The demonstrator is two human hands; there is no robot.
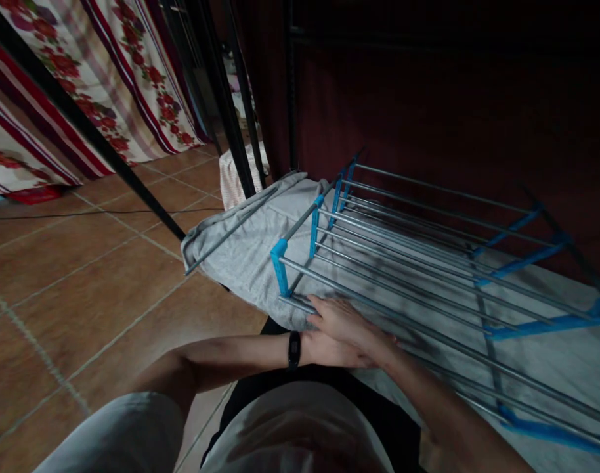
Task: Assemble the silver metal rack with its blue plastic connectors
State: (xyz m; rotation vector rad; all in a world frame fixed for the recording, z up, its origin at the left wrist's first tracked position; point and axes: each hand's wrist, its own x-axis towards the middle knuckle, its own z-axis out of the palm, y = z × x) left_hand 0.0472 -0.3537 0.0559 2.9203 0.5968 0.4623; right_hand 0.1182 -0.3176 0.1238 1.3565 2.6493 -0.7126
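A drying rack (408,266) of metal rods with blue plastic joints (280,264) stands in front of me. A grey cloth (241,253) is draped over its near left end. My right hand (342,320) lies flat on the cloth at the rack's front edge, fingers stretched out to the left. My left hand (324,351), with a black band on the wrist, reaches in from the left and sits just under my right wrist. Its fingers are hidden beneath the right hand.
Brown tiled floor (83,282) spreads to the left, with a thin cable lying across it. Black slanted poles (132,180) rise by the rack. A floral striped curtain (107,79) hangs at the back left, and a dark red wall (428,98) stands behind the rack.
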